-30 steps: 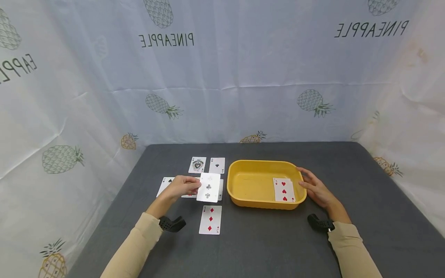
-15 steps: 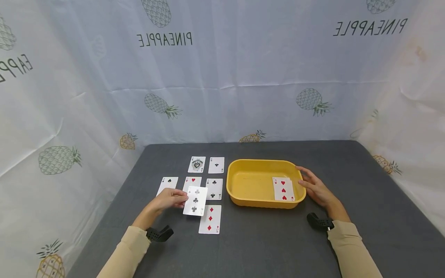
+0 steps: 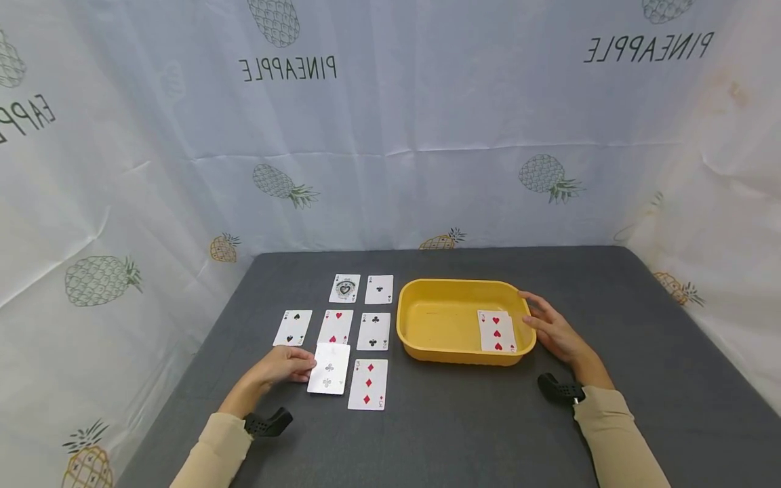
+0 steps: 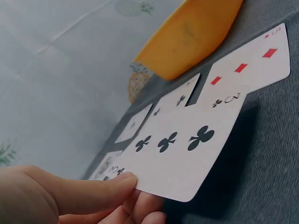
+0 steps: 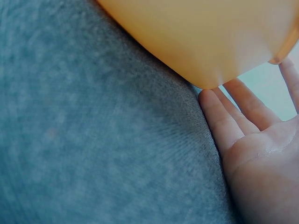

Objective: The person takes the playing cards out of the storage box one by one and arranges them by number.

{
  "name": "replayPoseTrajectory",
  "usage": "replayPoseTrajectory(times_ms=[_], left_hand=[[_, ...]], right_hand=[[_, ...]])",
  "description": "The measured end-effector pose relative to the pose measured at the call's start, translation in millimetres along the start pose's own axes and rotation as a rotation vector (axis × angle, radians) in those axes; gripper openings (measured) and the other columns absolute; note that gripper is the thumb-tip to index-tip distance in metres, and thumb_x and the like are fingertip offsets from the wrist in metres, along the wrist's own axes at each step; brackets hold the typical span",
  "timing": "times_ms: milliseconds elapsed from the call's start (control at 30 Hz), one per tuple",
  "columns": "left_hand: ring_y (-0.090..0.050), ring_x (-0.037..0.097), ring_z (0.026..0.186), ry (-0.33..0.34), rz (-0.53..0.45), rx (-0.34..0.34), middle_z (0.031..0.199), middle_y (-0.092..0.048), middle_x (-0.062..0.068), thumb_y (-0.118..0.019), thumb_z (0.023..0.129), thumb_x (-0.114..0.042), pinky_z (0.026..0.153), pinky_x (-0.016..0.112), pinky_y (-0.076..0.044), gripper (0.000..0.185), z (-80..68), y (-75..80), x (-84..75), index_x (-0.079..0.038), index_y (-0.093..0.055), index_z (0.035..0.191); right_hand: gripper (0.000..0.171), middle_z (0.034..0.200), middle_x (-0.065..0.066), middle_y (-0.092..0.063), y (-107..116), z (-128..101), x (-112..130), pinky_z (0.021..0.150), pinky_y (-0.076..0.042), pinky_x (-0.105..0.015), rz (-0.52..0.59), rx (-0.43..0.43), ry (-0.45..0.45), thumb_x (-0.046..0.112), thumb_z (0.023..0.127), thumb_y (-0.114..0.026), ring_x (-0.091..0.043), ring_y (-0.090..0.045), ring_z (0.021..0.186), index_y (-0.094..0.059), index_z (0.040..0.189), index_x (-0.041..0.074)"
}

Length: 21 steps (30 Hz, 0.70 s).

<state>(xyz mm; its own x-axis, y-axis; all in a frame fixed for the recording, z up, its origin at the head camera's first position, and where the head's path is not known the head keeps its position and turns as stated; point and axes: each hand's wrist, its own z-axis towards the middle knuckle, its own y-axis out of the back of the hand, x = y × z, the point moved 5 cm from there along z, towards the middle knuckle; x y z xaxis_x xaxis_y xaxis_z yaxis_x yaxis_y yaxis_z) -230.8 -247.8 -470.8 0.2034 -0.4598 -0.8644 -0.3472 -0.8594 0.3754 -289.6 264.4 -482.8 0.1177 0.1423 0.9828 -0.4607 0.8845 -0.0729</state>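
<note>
My left hand (image 3: 285, 365) pinches a three of clubs (image 3: 329, 368) (image 4: 180, 151) by its left edge, thumb on top, just above the grey table (image 3: 464, 420). The card hangs beside the three of diamonds (image 3: 369, 384) (image 4: 252, 63). My right hand (image 3: 547, 327) (image 5: 254, 140) rests with straight fingers against the right side of the yellow tub (image 3: 439, 318) (image 5: 201, 37). Inside the tub lie red heart cards (image 3: 497, 331).
Face-up cards lie in rows left of the tub: ace of spades (image 3: 344, 288), a club card (image 3: 379, 289), a spade card (image 3: 293, 328), a heart card (image 3: 335, 327), two of clubs (image 3: 373, 331). Pineapple-print cloth walls surround the table.
My left hand has carried the three of clubs down and towards me, from over the middle row to beside the three of diamonds. The right hand has stayed at the tub.
</note>
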Motion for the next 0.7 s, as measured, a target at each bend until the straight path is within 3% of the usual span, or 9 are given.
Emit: replayPoseTrajectory(times_ms=[367, 700], left_hand=[[-0.058, 0.002, 0.069, -0.002, 0.022, 0.044, 0.076, -0.064, -0.008, -0.061, 0.091, -0.008, 0.067, 0.017, -0.058, 0.033, -7.5, 5.4, 6.0, 0.021, -0.060, 0.108], [-0.061, 0.003, 0.064, 0.026, 0.119, -0.042, 0.070, -0.068, -0.004, -0.067, 0.087, -0.007, 0.061, 0.018, -0.057, 0.026, -12.4, 6.2, 2.5, 0.015, -0.067, 0.100]], right_hand=[[0.047, 0.128, 0.012, -0.053, -0.7, -1.3, 1.2, 0.088, -0.056, -0.018, 0.010, 0.002, 0.005, 0.003, 0.101, -0.042, 0.000, -0.060, 0.111, -0.032, 0.143, 0.022], [0.047, 0.129, 0.012, -0.052, -0.3, -0.9, 1.5, 0.088, -0.055, -0.018, 0.004, 0.011, 0.012, 0.004, 0.101, -0.042, 0.000, -0.060, 0.112, -0.030, 0.144, 0.020]])
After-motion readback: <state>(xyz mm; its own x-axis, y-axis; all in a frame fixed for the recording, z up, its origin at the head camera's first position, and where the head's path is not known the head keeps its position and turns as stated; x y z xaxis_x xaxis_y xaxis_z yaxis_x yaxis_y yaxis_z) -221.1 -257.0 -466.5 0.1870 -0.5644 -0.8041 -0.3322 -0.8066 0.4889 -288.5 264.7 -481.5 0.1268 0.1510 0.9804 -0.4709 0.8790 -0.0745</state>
